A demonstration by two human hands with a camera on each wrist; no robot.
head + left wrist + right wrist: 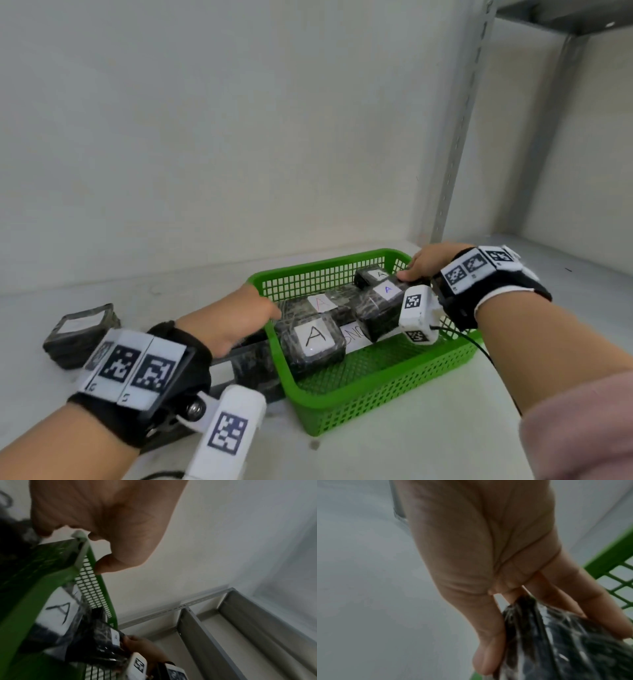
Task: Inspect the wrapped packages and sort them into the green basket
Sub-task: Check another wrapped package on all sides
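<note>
Head: green plastic mesh basket (370, 387) on white shelf (394, 448) w/ dark film-wrapped, "A"-labelled packages (313, 342) inside. Another dark wrapped package (80, 330) lies well left, outside. Left hand (229, 318) on basket's near-left corner.

L wrist: fingers (109, 563) curled round rim.

R wrist: right hand (488, 561) thumb + fingers pinch blue-"A" wrapped package (565, 642) at basket's far right.

Green basket (376, 373): perforated plastic, slight sheen. Packages (311, 342): glossy crinkled film, paper labels. Shelf post (459, 137): matt grey metal.

left hand (236, 318) hides its own fingertips behind the basket (376, 387); the paper slip's (354, 334) writing is half covered.
</note>
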